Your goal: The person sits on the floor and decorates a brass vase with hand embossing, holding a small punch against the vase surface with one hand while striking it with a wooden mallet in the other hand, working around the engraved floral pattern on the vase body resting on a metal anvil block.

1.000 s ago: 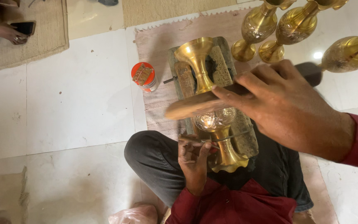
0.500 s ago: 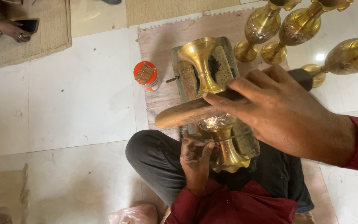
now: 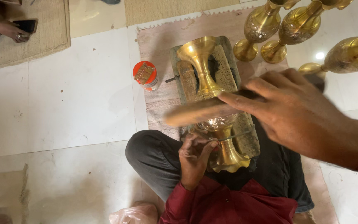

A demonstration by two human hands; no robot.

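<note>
— What have I got in the hands?

— My right hand (image 3: 307, 120) is curled shut round a wooden mallet (image 3: 199, 113). It's held crosswise just above the brass vase (image 3: 212, 103), and its long head is blurred. My left hand (image 3: 193, 159) is pinched closed on a thin tool (image 3: 228, 136), whose tip rests against the vase's patterned belly, near its wide foot.

— And the vase itself?

— It lies on its side along a worn block (image 3: 233, 79), its mouth pointing away from me and its foot close to my lap. The block sits on a pink mat (image 3: 162, 95) spread on the tiled floor (image 3: 63, 103).

— Anything beside the vase?

— A small orange-capped jar (image 3: 146, 76) stands just left of it, at the mat's edge. Beyond the vase to the right, more brass vases (image 3: 289, 31) stand grouped together, one leaning in from the far right. Well away from the vase, at the far left, another person's hand (image 3: 7, 30) holds a phone (image 3: 25, 25) over a woven mat (image 3: 34, 37).

— Can you see the tool's tip clearly?

— No, it's too fine for me to tell its shape. My legs are folded under the vase's near end, and a pale plastic bag (image 3: 135, 215) lies by my left knee.
</note>
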